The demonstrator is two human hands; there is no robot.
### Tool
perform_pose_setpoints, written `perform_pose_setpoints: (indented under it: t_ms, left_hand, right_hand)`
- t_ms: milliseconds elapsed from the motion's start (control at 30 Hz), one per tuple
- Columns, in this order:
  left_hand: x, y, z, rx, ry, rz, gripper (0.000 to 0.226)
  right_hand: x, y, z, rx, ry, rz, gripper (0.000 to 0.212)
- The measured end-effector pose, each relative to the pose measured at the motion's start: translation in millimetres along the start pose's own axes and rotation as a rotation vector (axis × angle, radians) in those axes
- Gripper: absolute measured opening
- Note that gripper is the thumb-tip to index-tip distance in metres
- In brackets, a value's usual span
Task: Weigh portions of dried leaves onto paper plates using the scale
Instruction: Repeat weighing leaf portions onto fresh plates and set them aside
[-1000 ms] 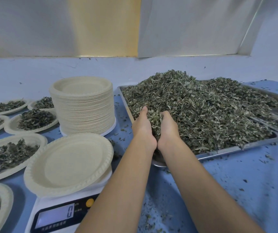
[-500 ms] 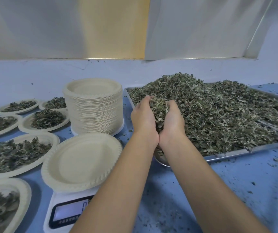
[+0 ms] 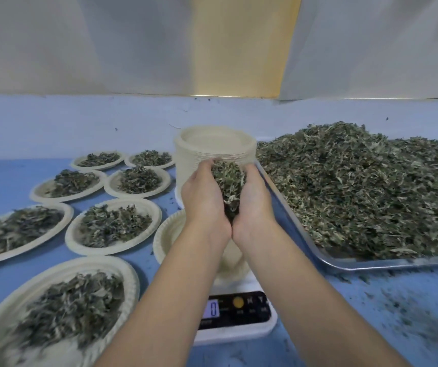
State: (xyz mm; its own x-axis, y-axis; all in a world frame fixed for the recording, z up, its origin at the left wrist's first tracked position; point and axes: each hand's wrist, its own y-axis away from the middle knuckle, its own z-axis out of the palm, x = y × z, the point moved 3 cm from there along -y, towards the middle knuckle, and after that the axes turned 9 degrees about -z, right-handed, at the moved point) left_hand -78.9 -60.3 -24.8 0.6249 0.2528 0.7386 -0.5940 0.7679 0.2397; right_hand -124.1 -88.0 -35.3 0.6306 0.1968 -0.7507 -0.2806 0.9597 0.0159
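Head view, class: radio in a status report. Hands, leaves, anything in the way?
Cupped together, left hand and right hand hold handful of dried leaves. Handful over empty plate on scale; display reads 0. Path to plate looks clear.

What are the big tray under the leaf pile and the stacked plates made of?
The tray looks like metal, probably stainless steel: its rim is silvery and reflective. The stacked plates look like moulded paper or pulp: matte cream, with ridged rims. Sight alone cannot confirm either.
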Motion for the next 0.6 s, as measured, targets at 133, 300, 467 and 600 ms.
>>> perform_pose_setpoints:
  t_ms: [133,300,467,600]
  left_hand:
    - [-1.8,-7.1,-18.8,0.017,-0.033,-0.032,0.021]
    - [-2.7,-12.8,-31.3,0.034,-0.067,-0.110,0.023]
    - [1.9,-14.7,-34.7,0.054,-0.115,-0.054,0.022]
    - [3.8,-15.5,-36.1,0.071,-0.131,-0.047,0.023]
  right_hand:
    - [12.1,1.4,-4.4,-0.022,0.209,-0.021,0.021]
    - [10.1,2.3,-7.3,-0.154,0.547,-0.077,0.026]
    - [4.7,2.4,-7.5,-0.269,0.887,-0.184,0.038]
    - [2.3,4.5,-5.4,-0.336,1.013,-0.277,0.040]
